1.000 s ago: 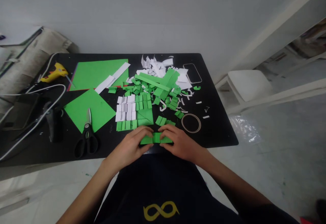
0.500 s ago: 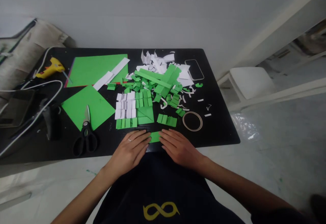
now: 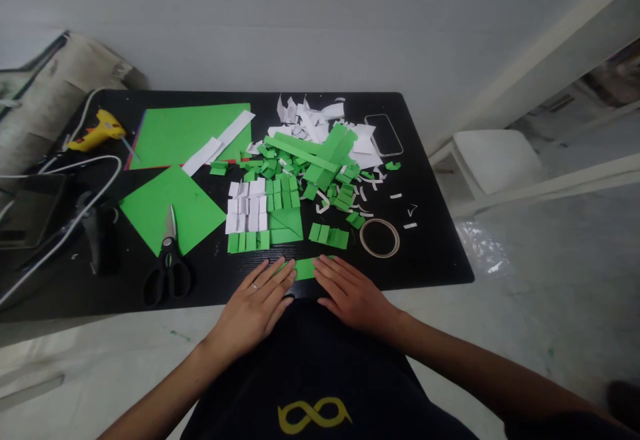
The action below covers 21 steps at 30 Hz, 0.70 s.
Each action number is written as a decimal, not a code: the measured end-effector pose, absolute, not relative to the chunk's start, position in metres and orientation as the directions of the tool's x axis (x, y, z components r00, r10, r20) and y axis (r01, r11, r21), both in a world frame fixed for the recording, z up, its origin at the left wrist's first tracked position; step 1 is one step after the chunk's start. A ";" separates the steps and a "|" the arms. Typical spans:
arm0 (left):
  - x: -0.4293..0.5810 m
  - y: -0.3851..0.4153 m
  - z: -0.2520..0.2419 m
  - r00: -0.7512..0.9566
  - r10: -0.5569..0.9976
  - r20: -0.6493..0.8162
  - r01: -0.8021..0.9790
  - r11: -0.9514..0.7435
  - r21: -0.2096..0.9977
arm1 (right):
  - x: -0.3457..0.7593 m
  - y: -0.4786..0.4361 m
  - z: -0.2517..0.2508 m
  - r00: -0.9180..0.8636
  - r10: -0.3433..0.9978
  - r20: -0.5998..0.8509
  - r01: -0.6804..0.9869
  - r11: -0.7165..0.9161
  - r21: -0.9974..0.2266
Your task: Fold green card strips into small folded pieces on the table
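A green paper strip point(image 3: 305, 269) lies flat at the front edge of the black table, its two ends partly covered by my fingers. My left hand point(image 3: 260, 300) presses on its left end with fingers stretched out, a ring on one of them. On the right end rests my right hand point(image 3: 353, 290), its fingers also extended and flat. Just beyond sits a square of folded white pieces point(image 3: 247, 205) and green pieces point(image 3: 283, 193) on a green paper base point(image 3: 287, 227). A folded green piece point(image 3: 329, 235) lies beyond my right fingertips.
Scissors point(image 3: 169, 267) lie over a green sheet point(image 3: 175, 207) at left. Behind are more green sheets point(image 3: 190, 130) and a yellow glue gun point(image 3: 100, 132) with cables. Paper scraps point(image 3: 320, 153) heap at the back; a tape ring point(image 3: 380, 238) lies right. A white stool point(image 3: 495, 160) stands beyond.
My left fingers have spread and shifted slightly, showing a bit more of the strip beneath them. My right hand has barely moved. The view has shifted slightly.
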<state>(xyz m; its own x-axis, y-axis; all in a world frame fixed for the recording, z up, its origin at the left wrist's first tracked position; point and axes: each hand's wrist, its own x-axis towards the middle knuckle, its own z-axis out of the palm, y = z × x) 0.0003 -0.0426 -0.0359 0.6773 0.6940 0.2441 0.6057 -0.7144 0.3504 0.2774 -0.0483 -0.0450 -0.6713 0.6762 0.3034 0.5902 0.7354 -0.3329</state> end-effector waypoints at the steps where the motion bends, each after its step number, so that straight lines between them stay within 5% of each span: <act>1: 0.000 -0.043 -0.036 0.674 0.696 0.247 0.607 -0.713 0.353 | 0.278 -0.048 -0.044 -0.669 0.676 0.307 0.589 0.735 -0.336; 13: -0.004 -0.043 -0.034 0.468 0.846 0.255 0.678 -0.529 0.510 | 0.279 -0.047 -0.026 -0.460 0.838 0.292 0.610 0.538 -0.583; 21: 0.004 -0.033 -0.024 0.518 0.824 0.230 0.655 -0.555 0.513 | 0.272 -0.037 -0.019 -0.422 0.875 0.238 0.571 0.461 -0.679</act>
